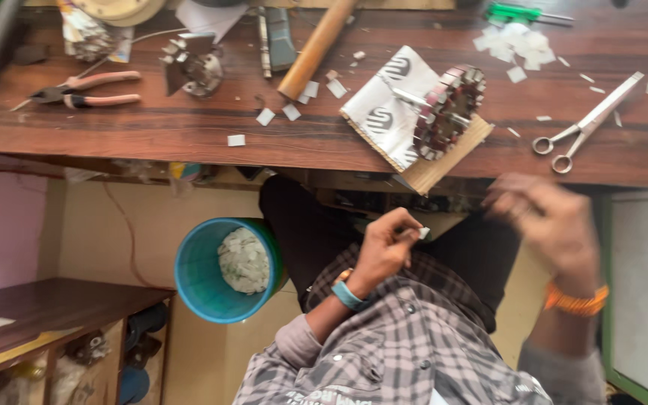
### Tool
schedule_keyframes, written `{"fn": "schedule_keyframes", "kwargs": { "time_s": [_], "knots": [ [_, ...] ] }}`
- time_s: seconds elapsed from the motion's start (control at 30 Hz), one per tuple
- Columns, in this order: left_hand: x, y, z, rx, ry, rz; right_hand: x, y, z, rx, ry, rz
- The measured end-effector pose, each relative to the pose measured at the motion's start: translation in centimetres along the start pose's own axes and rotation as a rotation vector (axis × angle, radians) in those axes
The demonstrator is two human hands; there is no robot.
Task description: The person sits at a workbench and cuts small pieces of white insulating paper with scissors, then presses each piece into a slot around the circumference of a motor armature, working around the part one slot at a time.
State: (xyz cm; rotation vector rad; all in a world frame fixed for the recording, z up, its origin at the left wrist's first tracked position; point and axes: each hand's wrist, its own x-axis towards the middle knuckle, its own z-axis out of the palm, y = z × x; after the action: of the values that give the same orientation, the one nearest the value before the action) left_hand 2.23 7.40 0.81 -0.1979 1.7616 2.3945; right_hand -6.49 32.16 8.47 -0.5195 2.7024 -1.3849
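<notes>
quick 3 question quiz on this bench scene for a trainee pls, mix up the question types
1. True or false: the left hand pinches a small white piece between its fingertips.
2. Multiple choice: where do the scissors lie? A) in the bucket B) on the wooden bench at the right C) on the low shelf
3. Fill in: the teal bucket on the floor holds a heap of pale ______.

Key
1. True. The right hand is blurred, and nothing can be made out in it.
2. B, on the wooden bench, right of the slotted metal ring.
3. Scraps, like the white bits strewn on the bench.
</notes>
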Motion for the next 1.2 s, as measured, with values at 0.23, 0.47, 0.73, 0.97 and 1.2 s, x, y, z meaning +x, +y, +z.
{"fn": "schedule_keyframes", "kwargs": {
  "time_s": [0.23, 0.47, 0.73, 0.97, 1.2],
  "knots": [
    [0.3, -1.3, 1.3, -0.062, -0.1, -0.03, -5.0, 0.0, 10.1, 0.587, 0.037, 0.263],
    [0.6, -0.1, 0.8, 0.019, -0.16, -0.007, -5.9, 1.4, 10.6, 0.543, 0.015, 0.282],
    [-0.6, 4.1, -1.3, 0.422, -0.167, 0.548, -4.7, 1.5, 10.9, 1.185, -0.235, 0.503],
    [-0.1, 4.7, -1.6, 0.527, -0.129, 0.781, -3.9, -1.7, 9.9, 0.903, -0.26, 0.244],
    [0.2, 3.5, -0.6, 0.388, -0.083, 0.816, -4.4, -2.8, 10.0, 0.436, 0.04, -0.21]
  ]
}}
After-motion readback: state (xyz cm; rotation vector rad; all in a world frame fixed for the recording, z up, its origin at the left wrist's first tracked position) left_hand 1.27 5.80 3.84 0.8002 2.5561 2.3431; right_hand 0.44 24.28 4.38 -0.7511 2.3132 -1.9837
